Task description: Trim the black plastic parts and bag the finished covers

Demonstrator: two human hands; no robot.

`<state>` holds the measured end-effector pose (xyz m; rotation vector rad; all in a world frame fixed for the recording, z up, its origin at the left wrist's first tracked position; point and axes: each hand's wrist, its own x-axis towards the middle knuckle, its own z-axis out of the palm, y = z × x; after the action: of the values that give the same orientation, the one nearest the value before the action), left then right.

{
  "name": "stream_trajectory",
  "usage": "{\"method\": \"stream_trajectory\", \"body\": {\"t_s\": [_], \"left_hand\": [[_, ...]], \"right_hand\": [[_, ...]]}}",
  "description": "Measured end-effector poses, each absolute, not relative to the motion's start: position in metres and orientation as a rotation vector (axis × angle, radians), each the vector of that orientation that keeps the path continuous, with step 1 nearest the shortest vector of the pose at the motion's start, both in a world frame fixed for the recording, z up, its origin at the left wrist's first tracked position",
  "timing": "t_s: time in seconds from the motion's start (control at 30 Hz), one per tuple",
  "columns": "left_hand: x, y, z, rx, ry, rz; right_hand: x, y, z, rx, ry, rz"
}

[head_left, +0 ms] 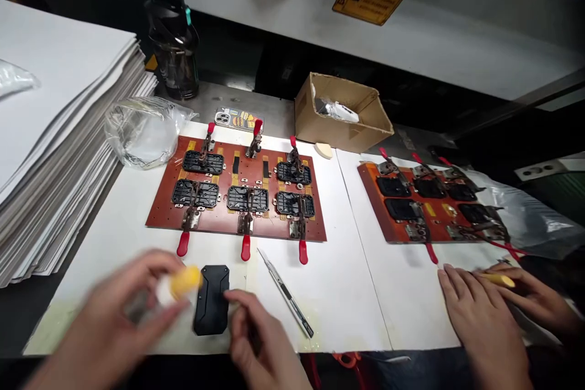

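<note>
My left hand (pixel 123 311) is blurred by motion, its fingers pinched round a small yellow object (pixel 185 281) just left of a flat black plastic part (pixel 211 300) lying on the white sheet. My right hand (pixel 262 341) rests at the part's lower right edge, fingers curled and touching it. Behind them lies a brown fixture board (pixel 235 192) with red-handled toggle clamps and several black parts clamped in it.
A utility knife (pixel 287 292) lies right of the black part. A second fixture board (pixel 429 201) sits at right, with another person's two hands (pixel 484 308) before it holding a yellow item. A paper stack (pixel 55 134), plastic bag (pixel 141 131), dark bottle (pixel 173 42) and cardboard box (pixel 340 113) stand behind.
</note>
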<state>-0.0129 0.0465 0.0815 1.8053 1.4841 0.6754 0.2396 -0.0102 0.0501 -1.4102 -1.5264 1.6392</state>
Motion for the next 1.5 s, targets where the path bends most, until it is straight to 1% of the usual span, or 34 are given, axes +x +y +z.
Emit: {"method": "stream_trajectory", "body": {"t_s": [0.03, 0.1, 0.2, 0.27, 0.4, 0.47, 0.53, 0.7, 0.83, 0.9, 1.03, 1.1, 1.17, 1.27, 1.4, 1.5], "left_hand": [[-0.001, 0.030, 0.076, 1.867, 1.311, 0.615], [0.018, 0.002, 0.061, 1.930, 1.119, 0.570], [0.027, -0.017, 0.038, 1.994, 1.233, 0.528], [0.023, -0.016, 0.026, 2.092, 1.347, 0.453], [0.020, -0.005, 0.010, 2.278, 1.324, 0.292], [0.023, -0.002, 0.005, 2.314, 1.314, 0.299], [0.024, -0.002, 0.003, 2.313, 1.331, 0.314], [0.024, -0.005, 0.002, 2.257, 1.345, 0.271], [0.024, -0.003, 0.002, 2.249, 1.345, 0.308], [0.025, -0.003, 0.002, 2.237, 1.348, 0.317], [0.026, 0.000, 0.003, 2.187, 1.375, 0.292], [0.025, 0.002, 0.005, 2.201, 1.371, 0.284], [0.023, 0.003, 0.008, 2.254, 1.319, 0.268], [0.021, 0.004, 0.012, 2.340, 1.233, 0.251], [0.020, 0.003, 0.014, 2.369, 1.188, 0.249], [0.019, 0.002, 0.014, 2.377, 1.151, 0.229]], "right_hand": [[0.235, -0.012, 0.049, -1.283, -1.496, 1.748], [0.230, -0.015, 0.045, -1.261, -1.474, 1.756], [0.238, -0.017, 0.041, -1.596, -1.467, 1.536], [0.246, -0.014, 0.039, -1.728, -1.549, 1.358], [0.246, -0.005, 0.035, -1.573, -1.977, 1.003], [0.239, -0.004, 0.032, -1.509, -2.171, 0.833], [0.234, -0.005, 0.031, -1.508, -2.292, 0.750], [0.232, -0.008, 0.036, -1.429, -2.490, 0.783], [0.225, -0.004, 0.033, -1.483, -2.400, 0.723], [0.226, -0.007, 0.031, -1.428, -2.398, 0.681], [0.253, -0.026, 0.036, -1.313, -2.498, 0.726], [0.270, -0.035, 0.042, -1.377, -2.403, 0.764], [0.279, -0.039, 0.046, -1.490, -2.189, 0.822], [0.271, -0.036, 0.046, -1.525, -1.983, 0.852], [0.242, -0.026, 0.038, -1.408, -2.212, 0.853], [0.230, -0.014, 0.039, -1.490, -2.342, 0.908]]}}
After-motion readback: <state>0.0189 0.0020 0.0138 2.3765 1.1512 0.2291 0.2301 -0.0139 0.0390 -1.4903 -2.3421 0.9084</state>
